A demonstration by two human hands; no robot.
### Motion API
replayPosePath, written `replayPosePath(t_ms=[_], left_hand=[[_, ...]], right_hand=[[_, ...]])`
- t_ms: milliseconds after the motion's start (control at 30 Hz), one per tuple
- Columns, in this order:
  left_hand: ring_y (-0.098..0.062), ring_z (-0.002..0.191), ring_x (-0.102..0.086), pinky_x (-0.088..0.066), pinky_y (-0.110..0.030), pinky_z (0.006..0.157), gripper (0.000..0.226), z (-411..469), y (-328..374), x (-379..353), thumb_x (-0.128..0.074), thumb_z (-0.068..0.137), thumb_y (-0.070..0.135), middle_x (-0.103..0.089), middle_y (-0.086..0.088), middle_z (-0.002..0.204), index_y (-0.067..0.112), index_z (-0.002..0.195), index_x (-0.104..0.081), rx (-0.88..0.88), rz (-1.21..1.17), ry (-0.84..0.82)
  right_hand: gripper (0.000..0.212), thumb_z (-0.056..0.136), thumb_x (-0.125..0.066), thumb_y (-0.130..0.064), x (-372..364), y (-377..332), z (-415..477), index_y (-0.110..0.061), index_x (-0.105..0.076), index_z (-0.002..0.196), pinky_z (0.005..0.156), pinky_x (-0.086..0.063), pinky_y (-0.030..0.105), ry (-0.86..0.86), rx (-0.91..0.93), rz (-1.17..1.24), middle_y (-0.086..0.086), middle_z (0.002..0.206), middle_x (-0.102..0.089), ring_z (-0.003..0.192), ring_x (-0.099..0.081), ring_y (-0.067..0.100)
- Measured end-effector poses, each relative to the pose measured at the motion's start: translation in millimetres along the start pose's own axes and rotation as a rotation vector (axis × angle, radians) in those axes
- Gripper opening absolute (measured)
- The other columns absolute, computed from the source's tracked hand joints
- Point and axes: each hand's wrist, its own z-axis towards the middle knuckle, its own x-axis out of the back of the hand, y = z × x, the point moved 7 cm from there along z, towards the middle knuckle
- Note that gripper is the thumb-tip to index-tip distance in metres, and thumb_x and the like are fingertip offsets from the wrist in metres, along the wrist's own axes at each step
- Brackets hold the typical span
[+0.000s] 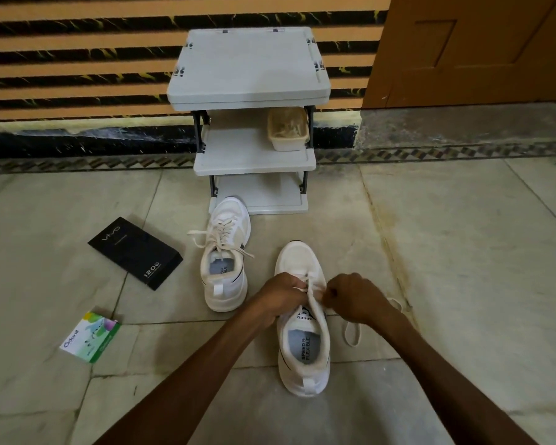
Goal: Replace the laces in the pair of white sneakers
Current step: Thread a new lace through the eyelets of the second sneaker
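Item: near sneaker [304, 351], on the floor tiles between your forearms, toe pointing away from you.
- **Build:** soft mesh upper and padded collar; probably light and quick to flex.
- **Lace [352, 332]:** flat, limp woven cord, one loop trailing on the floor to the right. It may slip, so pinch it close to the eyelets.
- **Grip:** your left hand [281, 295] and right hand [350, 298] are each curled tight, pinching lace by the tongue.

Second sneaker [225, 255]: laced, just beyond on the left.

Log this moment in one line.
left hand: holds near sneaker | right hand: pinches lace | far sneaker: laced, untouched
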Motion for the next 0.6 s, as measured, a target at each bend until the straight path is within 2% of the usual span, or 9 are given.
replayPosePath(t_ms=[100, 167, 200, 267, 300, 367, 467, 533, 600], left_hand=[[-0.021, 0.092, -0.065, -0.051, -0.038, 0.091, 0.016, -2, 3, 3, -0.073, 0.078, 0.008, -0.069, -0.009, 0.103, 0.019, 0.088, -0.066, -0.019, 0.028, 0.088], [-0.021, 0.098, -0.058, -0.05, -0.037, 0.087, 0.034, -7, 3, 12, -0.076, 0.073, 0.017, -0.061, -0.004, 0.109, 0.026, 0.095, -0.052, -0.046, 0.126, 0.275], [-0.023, 0.105, -0.052, -0.046, -0.037, 0.088, 0.043, -10, 6, 17, -0.076, 0.072, 0.023, -0.054, -0.003, 0.113, 0.026, 0.102, -0.047, -0.071, 0.249, 0.386], [-0.024, 0.116, -0.038, -0.035, -0.038, 0.094, 0.055, -16, 9, 22, -0.076, 0.071, 0.03, -0.041, -0.001, 0.12, 0.028, 0.114, -0.041, -0.12, 0.431, 0.521], [-0.024, 0.12, -0.034, -0.032, -0.038, 0.095, 0.06, -16, 10, 22, -0.076, 0.069, 0.029, -0.038, -0.001, 0.123, 0.03, 0.118, -0.041, -0.13, 0.437, 0.522], [-0.025, 0.122, -0.035, -0.033, -0.035, 0.097, 0.068, -13, 9, 19, -0.079, 0.065, 0.024, -0.036, -0.002, 0.127, 0.03, 0.123, -0.044, -0.137, 0.372, 0.457], [-0.025, 0.121, -0.038, -0.04, -0.035, 0.098, 0.07, -11, 7, 15, -0.082, 0.063, 0.015, -0.033, -0.004, 0.129, 0.025, 0.124, -0.047, -0.167, 0.295, 0.399], [-0.025, 0.12, -0.039, -0.041, -0.034, 0.098, 0.069, -10, 6, 16, -0.082, 0.064, 0.011, -0.033, -0.004, 0.129, 0.023, 0.123, -0.049, -0.184, 0.258, 0.397], [-0.026, 0.12, -0.04, -0.042, -0.036, 0.099, 0.069, -9, 4, 17, -0.082, 0.063, 0.008, -0.033, -0.005, 0.128, 0.022, 0.122, -0.05, -0.194, 0.222, 0.402]], right_hand=[[0.032, 0.096, -0.057, -0.035, 20, -9, -5, -0.017, -0.069, 0.073, 0.065, -0.044, 0.027, 0.113, 0.163, 0.232, 0.003, 0.073, -0.068, 0.064, -0.06, 0.01], [0.032, 0.095, -0.059, -0.034, 52, -20, -16, -0.022, -0.069, 0.067, 0.058, -0.042, 0.02, 0.225, 0.297, 0.389, -0.009, 0.057, -0.061, 0.049, -0.052, -0.002], [0.032, 0.096, -0.058, -0.032, 68, -27, -23, -0.024, -0.068, 0.067, 0.058, -0.042, 0.018, 0.259, 0.373, 0.508, -0.008, 0.055, -0.059, 0.048, -0.051, -0.002], [0.03, 0.097, -0.054, -0.023, 102, -42, -42, -0.017, -0.067, 0.071, 0.066, -0.046, 0.024, 0.283, 0.51, 0.873, 0.008, 0.061, -0.06, 0.057, -0.053, 0.013], [0.029, 0.098, -0.051, -0.019, 121, -47, -53, -0.013, -0.064, 0.072, 0.072, -0.048, 0.028, 0.291, 0.571, 1.064, 0.015, 0.063, -0.055, 0.061, -0.051, 0.021], [0.026, 0.096, -0.048, -0.012, 154, -53, -71, -0.013, -0.057, 0.072, 0.081, -0.053, 0.034, 0.254, 0.634, 1.404, 0.008, 0.06, -0.048, 0.061, -0.047, 0.02], [0.026, 0.096, -0.05, -0.021, 195, -59, -92, -0.015, -0.058, 0.072, 0.075, -0.054, 0.03, 0.176, 0.697, 1.698, -0.002, 0.056, -0.046, 0.056, -0.047, 0.01], [0.026, 0.096, -0.051, -0.027, 211, -62, -102, -0.013, -0.058, 0.075, 0.072, -0.052, 0.026, 0.153, 0.743, 1.805, -0.003, 0.055, -0.045, 0.052, -0.046, 0.007], [0.031, 0.1, -0.047, -0.025, 213, -64, -103, -0.011, -0.058, 0.074, 0.067, -0.049, 0.023, 0.123, 0.73, 1.932, -0.002, 0.058, -0.043, 0.05, -0.043, 0.005]])
